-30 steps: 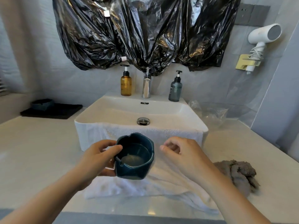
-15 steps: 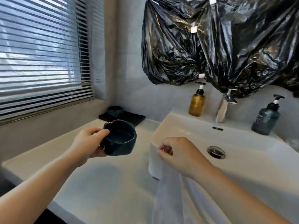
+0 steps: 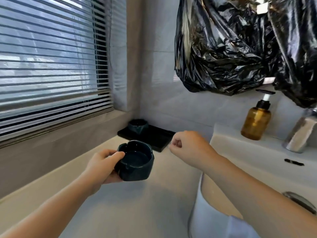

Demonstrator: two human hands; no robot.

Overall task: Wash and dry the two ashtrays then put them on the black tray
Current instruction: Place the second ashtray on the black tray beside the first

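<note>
Evidently the placing step: left hand [image 3: 101, 166] grips the dark ashtray [image 3: 137, 164] by rim and side, above the counter [image 3: 154, 203], just short of the black tray [image 3: 157, 138], where the other ashtray [image 3: 138, 125] sits. Right hand [image 3: 187, 148] is curled and holds nothing. Next move: reach forward and set it upright on the tray's bare part.

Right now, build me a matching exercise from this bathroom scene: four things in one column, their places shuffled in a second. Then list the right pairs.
Things
1. near ashtray
2. far ashtray
3. amber pump bottle
4. black plastic sheeting

Places
A. on the back ledge of the sink
B. gripped by the left hand above the counter
C. standing on the black tray
D. hung on the wall above the basin

Pairs: 1-B, 2-C, 3-A, 4-D
</note>
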